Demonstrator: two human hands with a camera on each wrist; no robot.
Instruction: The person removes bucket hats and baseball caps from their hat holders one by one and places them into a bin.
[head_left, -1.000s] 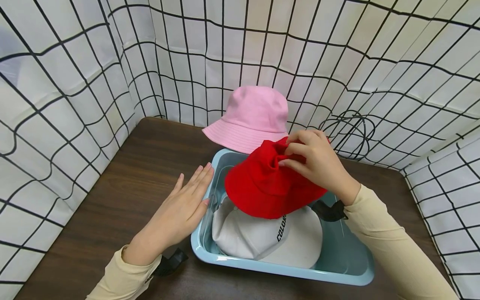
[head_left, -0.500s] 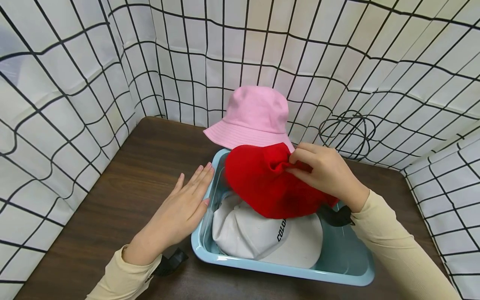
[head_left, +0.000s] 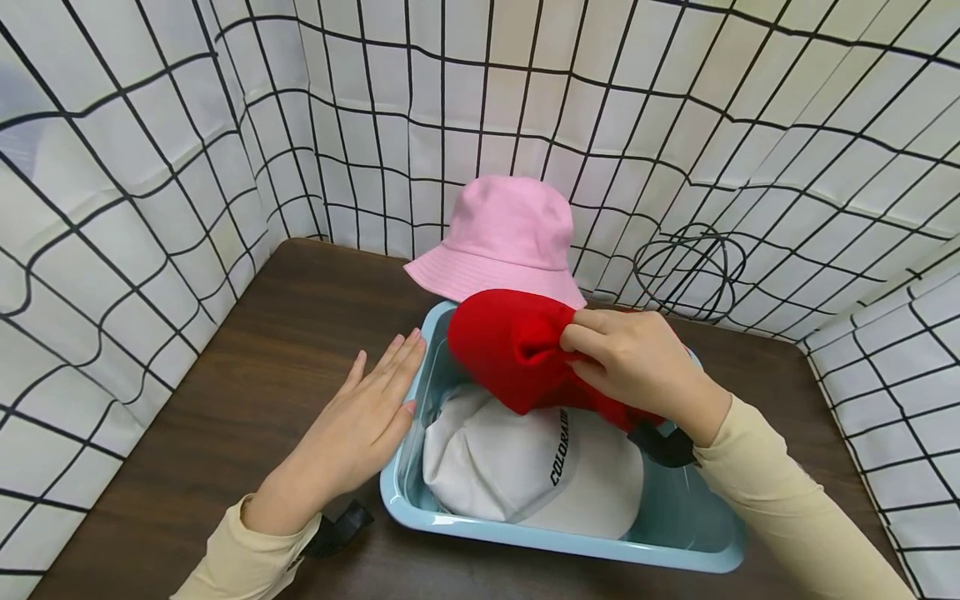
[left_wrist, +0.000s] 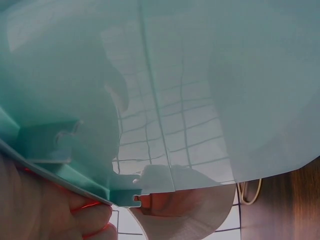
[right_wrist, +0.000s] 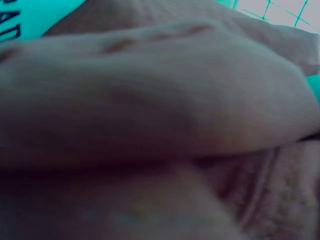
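My right hand (head_left: pixel 637 358) pinches a bunched fold of a red bucket hat (head_left: pixel 502 342), which droops over the back part of a light blue plastic basin (head_left: pixel 525 537). Beneath the red hat, a white cap (head_left: pixel 495 467) with dark lettering lies in the basin. My left hand (head_left: pixel 360 425) has straight fingers, their tips at the basin's left rim. The left wrist view shows the glossy outer wall of the basin (left_wrist: pixel 190 100) with the left fingers (left_wrist: pixel 95 217) under its rim. Cloth held close to the lens fills most of the right wrist view.
A pink bucket hat (head_left: pixel 510 233) stands behind the basin, close to the back wall. To its right is a loop of black cable (head_left: pixel 693 271). White sheets with a black grid surround the dark wooden table (head_left: pixel 300 325) at the back and sides.
The red hat has shifted and changed shape in my right hand, its near edge now higher, showing more of the cap's lettering. My left hand stays at the rim.
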